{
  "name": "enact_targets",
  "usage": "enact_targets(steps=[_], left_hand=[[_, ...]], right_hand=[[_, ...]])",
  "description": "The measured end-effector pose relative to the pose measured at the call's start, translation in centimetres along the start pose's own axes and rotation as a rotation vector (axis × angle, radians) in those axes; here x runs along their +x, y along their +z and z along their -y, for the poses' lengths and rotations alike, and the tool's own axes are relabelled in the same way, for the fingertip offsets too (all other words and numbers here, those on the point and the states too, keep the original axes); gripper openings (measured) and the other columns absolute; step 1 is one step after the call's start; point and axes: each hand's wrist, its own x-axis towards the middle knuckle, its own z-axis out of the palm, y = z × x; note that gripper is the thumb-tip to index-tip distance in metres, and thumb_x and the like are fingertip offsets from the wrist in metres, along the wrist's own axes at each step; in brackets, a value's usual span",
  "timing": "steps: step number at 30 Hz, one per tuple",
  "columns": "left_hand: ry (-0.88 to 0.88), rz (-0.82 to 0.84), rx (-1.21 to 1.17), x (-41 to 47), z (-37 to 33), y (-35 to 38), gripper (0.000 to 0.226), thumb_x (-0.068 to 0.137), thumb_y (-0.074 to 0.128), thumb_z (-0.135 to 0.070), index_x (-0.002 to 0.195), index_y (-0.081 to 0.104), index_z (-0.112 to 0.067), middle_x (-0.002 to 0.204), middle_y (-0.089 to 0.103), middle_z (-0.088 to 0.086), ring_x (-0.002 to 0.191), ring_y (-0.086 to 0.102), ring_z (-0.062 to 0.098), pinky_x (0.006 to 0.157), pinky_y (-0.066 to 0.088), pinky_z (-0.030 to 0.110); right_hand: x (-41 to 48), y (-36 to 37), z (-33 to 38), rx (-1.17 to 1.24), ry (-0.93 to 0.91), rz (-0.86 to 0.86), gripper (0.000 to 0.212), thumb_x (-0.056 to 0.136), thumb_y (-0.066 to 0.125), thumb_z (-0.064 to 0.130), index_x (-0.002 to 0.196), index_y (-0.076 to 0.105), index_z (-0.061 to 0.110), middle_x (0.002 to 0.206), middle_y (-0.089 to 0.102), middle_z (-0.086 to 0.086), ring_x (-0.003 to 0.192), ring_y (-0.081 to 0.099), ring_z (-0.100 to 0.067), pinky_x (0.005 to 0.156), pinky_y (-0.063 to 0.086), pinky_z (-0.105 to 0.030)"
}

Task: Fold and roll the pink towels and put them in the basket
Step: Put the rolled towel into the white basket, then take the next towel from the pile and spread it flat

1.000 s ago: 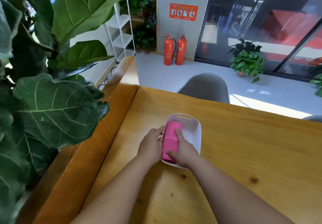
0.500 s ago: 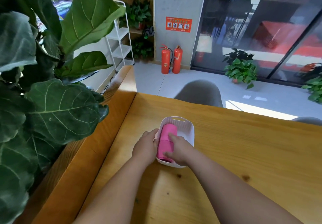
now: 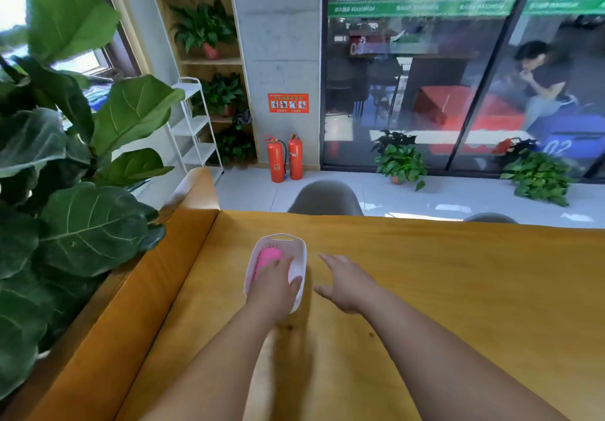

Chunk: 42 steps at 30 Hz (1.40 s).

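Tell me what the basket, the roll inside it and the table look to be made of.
Basket: likely white plastic, smooth and slightly glossy, with moulded slots in its walls. Pink towel: soft matte fabric, probably terry or microfibre; the blur hides the weave. Table: wood, or a wood-look surface, orange-brown with grain lines and dark knots, satin sheen.

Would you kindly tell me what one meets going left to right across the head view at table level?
Large-leaved plant → white basket, with the pink towel in it → right hand.

Office lobby or lounge: glass partition (image 3: 458, 77), fire extinguishers (image 3: 284, 158), safety notice (image 3: 288, 103), potted plants (image 3: 401, 159).
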Motion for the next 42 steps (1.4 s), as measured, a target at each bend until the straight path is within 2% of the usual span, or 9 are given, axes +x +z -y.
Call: enact_targets(steps=[8,20,26,34,42], left_hand=[[0.151,0.060,0.067,-5.7,-12.2,6.7,0.064,0.107,0.049,-0.054,0.163,0.035,-0.027,0.160,0.042,0.004,0.142,0.044,0.030,0.114,0.041,0.046],[0.314,0.227,0.192,-16.7,-30.7,18.4,0.065,0.108,0.044,-0.057,0.165,0.029,-0.027,0.166,0.034,0.001,0.149,0.036,0.030,0.113,0.043,0.047],[0.395,0.302,0.172,-21.2,-38.8,24.9,0.068,0.108,0.044,-0.058,0.166,0.028,-0.026,0.168,0.033,0.001,0.151,0.034,0.031,0.119,0.038,0.048],[0.560,0.387,0.197,-25.8,-50.2,30.9,0.070,0.108,0.039,-0.061,0.167,0.024,-0.028,0.169,0.029,-0.002,0.153,0.031,0.027,0.119,0.038,0.045],[0.731,0.450,0.233,-28.7,-61.3,35.9,0.067,0.109,0.037,-0.062,0.167,0.025,-0.030,0.170,0.028,-0.002,0.154,0.029,0.028,0.120,0.037,0.047]], right_hand=[[-10.4,-2.2,-11.8,0.033,0.132,-0.040,0.083,0.103,0.054,0.061,0.169,0.015,0.030,0.174,0.020,-0.006,0.155,0.032,-0.033,0.122,0.036,-0.046],[-28.7,-1.9,-30.6,0.150,0.345,-0.066,0.075,0.108,0.044,0.060,0.170,0.014,0.031,0.175,0.017,-0.003,0.156,0.030,-0.033,0.118,0.040,-0.051],[-37.9,-1.0,-39.1,0.197,0.456,-0.096,0.075,0.108,0.042,0.062,0.170,0.016,0.029,0.174,0.019,-0.004,0.156,0.029,-0.034,0.120,0.038,-0.051],[-49.0,-2.2,-48.3,0.226,0.595,-0.208,0.074,0.109,0.040,0.059,0.169,0.021,0.020,0.171,0.026,-0.010,0.152,0.034,-0.036,0.121,0.035,-0.047],[-57.6,-4.1,-56.1,0.308,0.749,-0.340,0.073,0.109,0.039,0.059,0.169,0.020,0.022,0.171,0.025,-0.011,0.153,0.031,-0.037,0.122,0.033,-0.048]])
